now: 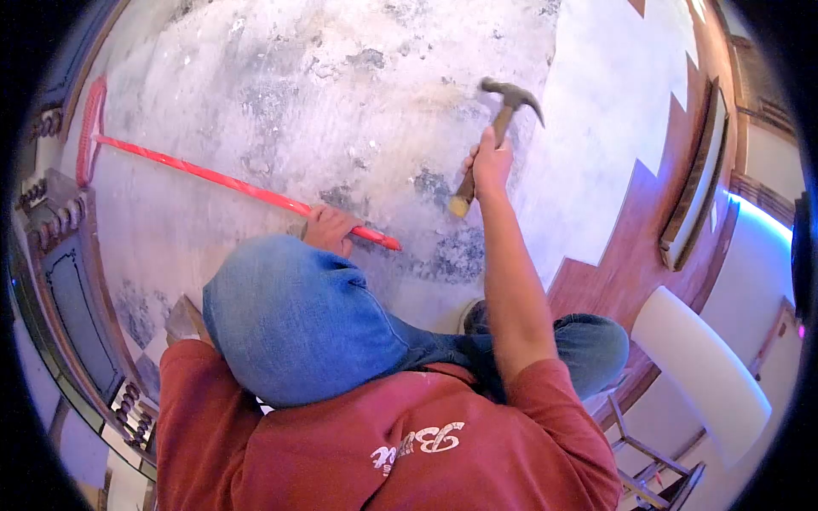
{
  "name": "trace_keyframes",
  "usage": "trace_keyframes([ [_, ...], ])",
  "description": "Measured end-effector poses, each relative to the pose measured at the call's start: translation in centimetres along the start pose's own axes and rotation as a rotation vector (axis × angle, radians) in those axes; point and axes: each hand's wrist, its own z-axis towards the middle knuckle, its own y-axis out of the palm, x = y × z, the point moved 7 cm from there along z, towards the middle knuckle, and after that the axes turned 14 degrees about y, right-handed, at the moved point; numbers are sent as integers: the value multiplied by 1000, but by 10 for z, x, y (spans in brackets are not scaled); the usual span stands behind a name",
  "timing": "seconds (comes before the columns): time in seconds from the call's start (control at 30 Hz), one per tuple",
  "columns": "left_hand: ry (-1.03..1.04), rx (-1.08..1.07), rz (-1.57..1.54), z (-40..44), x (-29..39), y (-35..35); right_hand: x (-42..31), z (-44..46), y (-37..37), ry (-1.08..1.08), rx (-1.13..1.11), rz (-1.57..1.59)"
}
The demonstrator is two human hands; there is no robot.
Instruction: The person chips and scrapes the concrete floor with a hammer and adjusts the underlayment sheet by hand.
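Right hand (492, 166) holds the hammer (503, 122) mid-handle — I see it above the stained floor (383, 128). Left hand (329, 230) wraps the red pole (204, 179) near one end (mop-like head (89, 132) at the other). I judge the step as steadying the pole — the next move calls for fingers kept clear.

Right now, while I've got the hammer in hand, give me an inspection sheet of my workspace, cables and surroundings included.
Surface: floor pale, with dark stains and scuffed patches.
Job's things: claw hammer, head pointing away from you; red broom, brush end off to the left.
Clutter: nothing seen loose on the middle of the floor.
Hands: left hand on the broom handle near its end; right hand closed around the hammer's handle.
Cables: nothing seen.
Surroundings: reddish planks with a stepped edge, white-backed chair, both right.
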Motion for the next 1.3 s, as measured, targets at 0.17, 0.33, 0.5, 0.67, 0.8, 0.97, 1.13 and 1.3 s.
trace_keyframes([
  [0.17,-12,-6,13,1,2,1,16,5,4,61,129,132],
  [0.33,29,-18,19,2,-2,4,-13,7,-5,140,-74,1],
  [0.5,20,2,13,1,0,1,20,1,-1,43,194,136],
  [0.67,28,-11,10,5,-1,-1,6,-12,20,30,-151,-227],
  [0.8,29,49,12,5,3,-6,8,-19,37,-40,135,-23],
  [0.97,17,8,26,2,-3,1,9,25,12,-108,65,-315],
  [1.13,46,-8,2,0,-5,1,9,-4,26,22,185,40],
  [1.3,31,-7,-1,3,-4,0,-8,7,29,104,-166,-226],
])
